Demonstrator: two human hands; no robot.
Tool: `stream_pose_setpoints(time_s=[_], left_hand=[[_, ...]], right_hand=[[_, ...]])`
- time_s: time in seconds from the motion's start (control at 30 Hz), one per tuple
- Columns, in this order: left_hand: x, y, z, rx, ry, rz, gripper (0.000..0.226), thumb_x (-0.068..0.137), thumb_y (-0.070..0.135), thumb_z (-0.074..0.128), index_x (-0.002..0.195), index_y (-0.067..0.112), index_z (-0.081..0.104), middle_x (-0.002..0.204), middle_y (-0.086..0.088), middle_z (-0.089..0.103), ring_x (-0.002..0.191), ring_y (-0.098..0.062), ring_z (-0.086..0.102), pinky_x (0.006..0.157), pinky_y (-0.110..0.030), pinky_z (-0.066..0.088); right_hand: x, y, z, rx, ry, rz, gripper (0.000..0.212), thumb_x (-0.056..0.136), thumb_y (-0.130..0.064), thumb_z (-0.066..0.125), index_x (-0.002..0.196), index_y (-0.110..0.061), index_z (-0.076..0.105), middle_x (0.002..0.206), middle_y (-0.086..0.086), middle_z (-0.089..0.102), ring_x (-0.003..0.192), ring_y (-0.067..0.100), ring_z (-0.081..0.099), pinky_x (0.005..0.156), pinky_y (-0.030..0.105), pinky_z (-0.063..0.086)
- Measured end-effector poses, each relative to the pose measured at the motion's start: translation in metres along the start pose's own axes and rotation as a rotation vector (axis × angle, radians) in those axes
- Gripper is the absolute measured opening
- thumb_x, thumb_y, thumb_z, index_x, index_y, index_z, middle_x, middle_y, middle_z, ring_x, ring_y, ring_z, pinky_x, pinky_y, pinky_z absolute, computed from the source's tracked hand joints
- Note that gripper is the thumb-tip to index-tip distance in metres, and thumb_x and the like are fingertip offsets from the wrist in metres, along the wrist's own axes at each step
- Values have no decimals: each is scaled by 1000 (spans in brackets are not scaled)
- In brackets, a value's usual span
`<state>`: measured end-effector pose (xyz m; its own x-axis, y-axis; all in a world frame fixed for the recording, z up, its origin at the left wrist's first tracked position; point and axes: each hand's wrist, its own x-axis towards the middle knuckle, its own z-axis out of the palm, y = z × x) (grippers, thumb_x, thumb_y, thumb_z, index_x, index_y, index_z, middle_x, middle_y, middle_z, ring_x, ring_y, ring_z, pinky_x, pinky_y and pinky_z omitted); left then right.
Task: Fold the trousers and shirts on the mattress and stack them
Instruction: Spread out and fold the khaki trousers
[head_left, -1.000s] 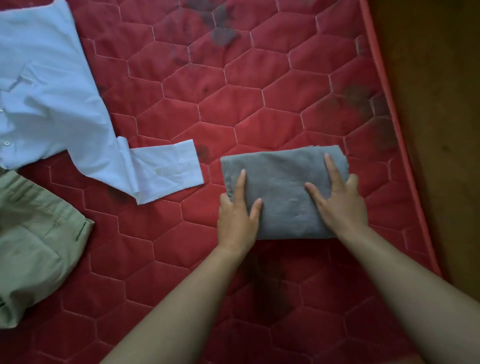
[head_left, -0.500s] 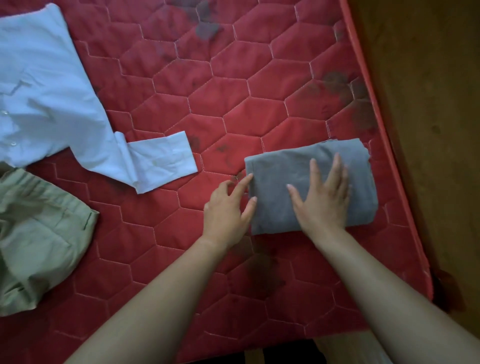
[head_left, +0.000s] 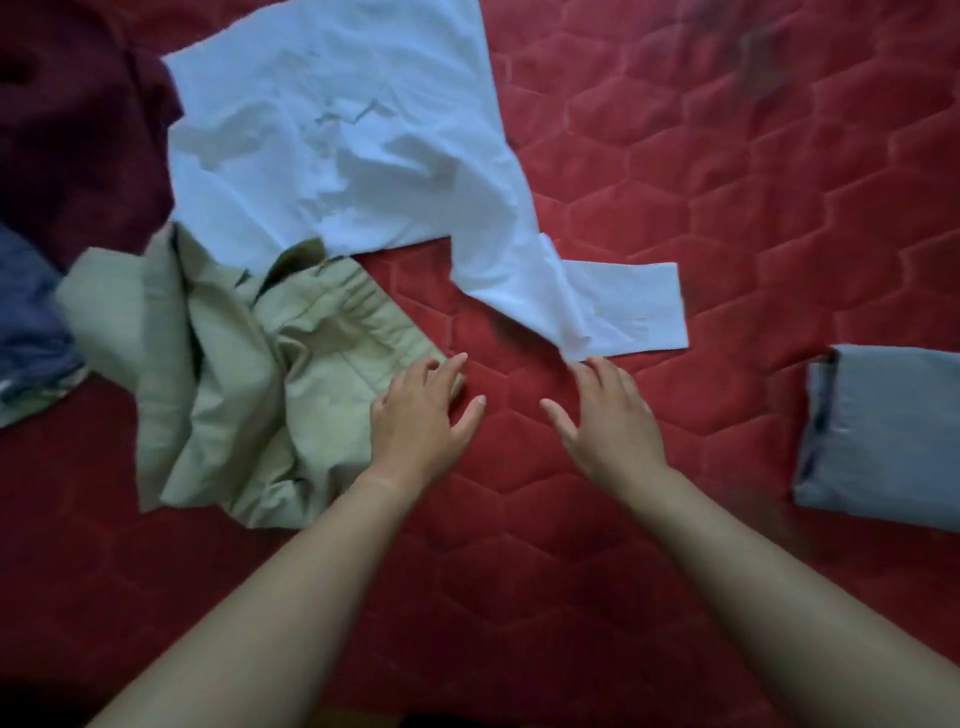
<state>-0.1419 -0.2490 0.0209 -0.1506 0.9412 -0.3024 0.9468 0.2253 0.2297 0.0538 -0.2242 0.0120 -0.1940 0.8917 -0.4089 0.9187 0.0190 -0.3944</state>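
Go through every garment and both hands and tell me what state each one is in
grey garment: folded, set aside
white shirt: unfolded, creased
khaki trousers: crumpled
maroon garment: unfolded
blue garment: bunched
left hand: open, touching trousers
right hand: open, empty

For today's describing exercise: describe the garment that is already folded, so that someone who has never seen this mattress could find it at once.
Start from the red quilted mattress and look to its right side, past the person's right hand. There lies the grey folded garment, a neat flat rectangle. The white shirt and khaki trousers are spread out and rumpled.
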Motion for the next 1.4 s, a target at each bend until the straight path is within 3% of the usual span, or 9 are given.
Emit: stream_pose_setpoints(time_s=[0.23,0.37,0.5,0.63,0.8,0.9,1.0,1.27,1.4], left_hand=[[20,-192,-67,54,84,-51,54,84,41,57,133,20,49,132,-9,45,124,-28,40,101,-44,35],[44,-239,-89,203,181,-42,58,78,46,60,132,32,48,146,-3,33,134,-23,27,103,-54,25],[64,-254,-81,134,59,-38,62,81,48,58,138,36,38,154,0,18,139,-25,14,107,-55,24],[63,-256,-64,101,-97,-66,63,84,50,51,142,38,30,148,-4,26,122,-31,35,99,-50,38],[56,-260,-54,93,-129,-25,63,85,50,52,142,34,31,143,-8,33,114,-33,43,97,-44,41],[56,-254,-54,96,-138,-30,63,85,46,55,142,31,32,142,-9,33,117,-34,43,98,-44,40],[48,-230,-56,76,-137,-33,63,85,44,56,142,28,33,142,-11,33,116,-35,42,98,-44,40],[24,-88,-40,75,-266,342,63,87,45,50,144,30,28,138,-4,38,113,-26,44,91,-41,45],[38,-1,-31,-92,-108,466,52,83,32,58,133,24,47,124,-5,50,102,-25,51,76,-39,51]], right_hand=[[75,-174,71,90,-14,-146,58,86,-44,57,135,-15,42,145,13,31,131,32,32,97,50,37],[121,-228,91,215,-11,-28,77,84,-51,58,146,-23,21,153,10,18,139,30,20,106,54,28],[135,-236,98,331,-82,143,84,83,-62,49,148,-34,4,144,9,41,132,34,35,107,56,26],[115,-229,110,130,-96,86,60,87,-64,37,141,-36,32,132,4,53,124,31,43,103,55,27],[83,-188,116,125,-92,203,43,91,-54,40,132,-43,41,126,0,53,121,25,43,102,54,27],[69,-167,106,390,4,113,26,89,-37,54,115,-38,56,104,-9,65,102,16,58,87,39,45],[56,-148,86,331,77,-13,24,88,-32,58,112,-33,58,99,-8,66,92,14,59,73,29,43],[5,5,-2,90,166,159,31,82,-28,65,113,-32,60,104,0,66,95,25,61,76,37,49],[-8,65,-18,109,151,267,39,82,-30,67,120,-27,57,113,2,65,103,26,60,80,33,44]])
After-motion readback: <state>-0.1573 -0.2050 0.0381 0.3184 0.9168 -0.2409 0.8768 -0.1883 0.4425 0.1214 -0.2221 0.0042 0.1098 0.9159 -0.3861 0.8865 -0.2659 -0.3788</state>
